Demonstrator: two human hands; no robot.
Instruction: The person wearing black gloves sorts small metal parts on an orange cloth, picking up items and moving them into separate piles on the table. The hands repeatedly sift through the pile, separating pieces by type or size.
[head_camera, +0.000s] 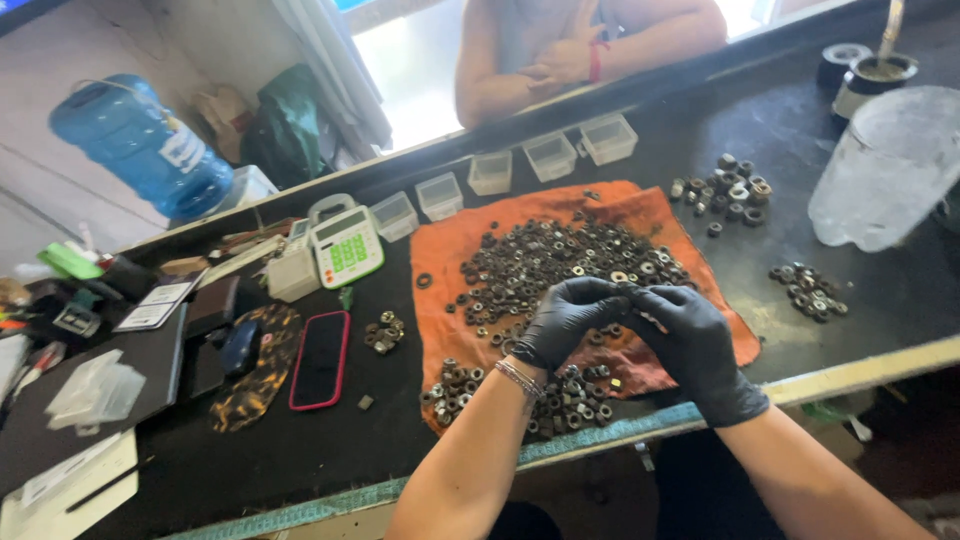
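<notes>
Gloved hands over a heap of nuts on an orange cloth

The left hand (568, 318) and right hand (692, 345) meet, fingertips pinched on something too small to tell, above the nuts (560, 265) on the orange cloth (640, 215). The dark workbench (320, 440) carries clear boxes (520, 170) at 12 o'clock and a calculator (345, 245) at 10; beyond, a bright window.

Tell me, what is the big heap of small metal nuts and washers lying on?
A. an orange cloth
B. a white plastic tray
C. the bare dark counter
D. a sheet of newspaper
A: the main heap of nuts and washers lies on an orange cloth spread over the dark counter, just beyond the black-gloved hands.
</notes>
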